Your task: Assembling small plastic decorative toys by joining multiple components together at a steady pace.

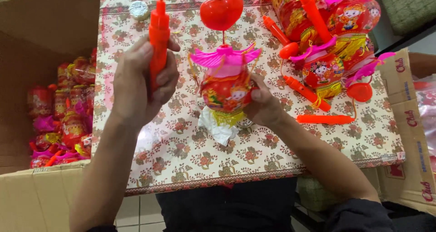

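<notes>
Far left there's a big cardboard box [27,77] stuffed with packed red and pink lanterns [61,118]; next to it the table with the floral tablecloth [181,154]. The left hand [141,84] is wrapped tight around an orange plastic handle stick [159,36], held upright above the cloth; a thin wire runs off the stick's top over to a red heart ornament [221,10]. Under the heart hangs the toy lantern [225,84], pink winged roof on top, red body with a cartoon print, yellow fringe at the bottom; it sits mid-table, just over a crumpled white wrapper [218,129]. The right hand [263,107] cups the lantern's right side, thumb pressed on the red body. Further right, a pile of finished lanterns [336,41] with orange sticks lies on the cloth; another cardboard box [411,136] stands at the far right edge.
</notes>
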